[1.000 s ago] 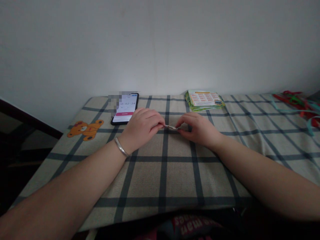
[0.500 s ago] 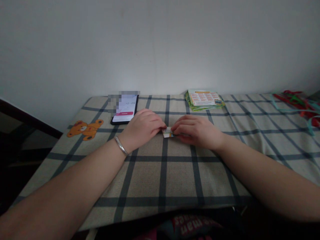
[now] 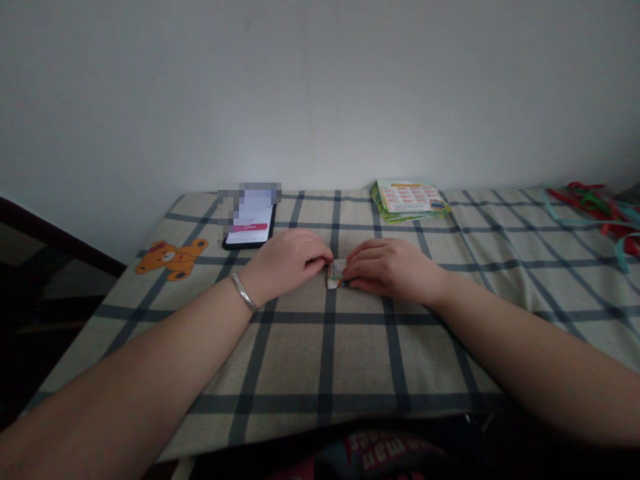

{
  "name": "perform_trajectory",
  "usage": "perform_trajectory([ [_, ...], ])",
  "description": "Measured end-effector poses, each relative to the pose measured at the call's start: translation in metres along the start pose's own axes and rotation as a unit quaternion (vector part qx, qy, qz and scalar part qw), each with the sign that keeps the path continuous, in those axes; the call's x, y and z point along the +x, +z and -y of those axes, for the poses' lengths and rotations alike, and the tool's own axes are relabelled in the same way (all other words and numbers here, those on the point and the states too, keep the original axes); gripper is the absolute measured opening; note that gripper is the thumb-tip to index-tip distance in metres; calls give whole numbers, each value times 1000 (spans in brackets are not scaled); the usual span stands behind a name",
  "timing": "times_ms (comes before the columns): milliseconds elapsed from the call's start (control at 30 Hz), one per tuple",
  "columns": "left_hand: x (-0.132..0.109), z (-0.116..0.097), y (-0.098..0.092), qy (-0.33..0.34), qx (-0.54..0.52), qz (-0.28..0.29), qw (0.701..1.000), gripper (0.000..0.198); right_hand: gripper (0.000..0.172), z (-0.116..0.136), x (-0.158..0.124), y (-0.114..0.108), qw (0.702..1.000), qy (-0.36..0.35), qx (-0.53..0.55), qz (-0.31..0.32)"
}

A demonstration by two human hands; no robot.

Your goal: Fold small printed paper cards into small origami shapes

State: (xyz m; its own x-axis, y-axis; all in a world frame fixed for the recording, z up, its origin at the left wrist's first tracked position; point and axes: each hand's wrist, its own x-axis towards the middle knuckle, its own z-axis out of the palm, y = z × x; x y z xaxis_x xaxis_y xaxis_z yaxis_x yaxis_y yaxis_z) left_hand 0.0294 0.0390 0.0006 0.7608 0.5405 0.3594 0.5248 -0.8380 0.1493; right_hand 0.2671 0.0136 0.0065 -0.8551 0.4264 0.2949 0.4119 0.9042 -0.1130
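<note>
bear patch [image 3: 171, 258] in orange sits far left on the checked cloth [image 3: 300, 360] that covers the tabletop. right of it, farther back, a phone [image 3: 250, 225] lies face up with its screen lit, near the wall. the left hand [image 3: 287, 261] rests knuckles up just in front of the phone, with a silver bracelet [image 3: 243, 292] on its wrist. its grip is closed, the curled fingertips pressed to the left edge of a small folded paper [image 3: 335, 273]. that paper lies on the cloth in the middle of the tabletop, on a dark vertical stripe, between the two hands and touching both. the right hand [image 3: 387, 268] covers the paper's right part, its grip closed on it too, with the fingers lying flat and close together on top. the thumbs are hidden, so it looks like pressing rather than pinching, though that is hard to tell. beyond the right hand, at the far edge, sits a stack of leaflets [image 3: 409, 199] in green and orange print. far right, well apart from the hands, loose ribbons [image 3: 595, 203] in red, green and pale blue trail over the cloth.
</note>
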Motion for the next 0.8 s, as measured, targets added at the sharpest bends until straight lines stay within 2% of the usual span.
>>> perform_trajectory([
  [300, -1, -9, -1, 20, -95, 27, 995, 10, 27, 3, -2, -2, 999, 36, -7, -13],
  [500, 1, -10, -2, 55, -36, 25, 998, 5, 22, 4, 0, 0, 996, 85, 21, -19],
  [733, 3, -17, -4, 58, 21, 41, 997, 12, 21, 6, 1, -3, 997, 57, 41, 14],
  [800, 3, -17, -4, 58, 22, 42, 997, 13, 21, 7, 1, -3, 997, 68, 30, 17],
])
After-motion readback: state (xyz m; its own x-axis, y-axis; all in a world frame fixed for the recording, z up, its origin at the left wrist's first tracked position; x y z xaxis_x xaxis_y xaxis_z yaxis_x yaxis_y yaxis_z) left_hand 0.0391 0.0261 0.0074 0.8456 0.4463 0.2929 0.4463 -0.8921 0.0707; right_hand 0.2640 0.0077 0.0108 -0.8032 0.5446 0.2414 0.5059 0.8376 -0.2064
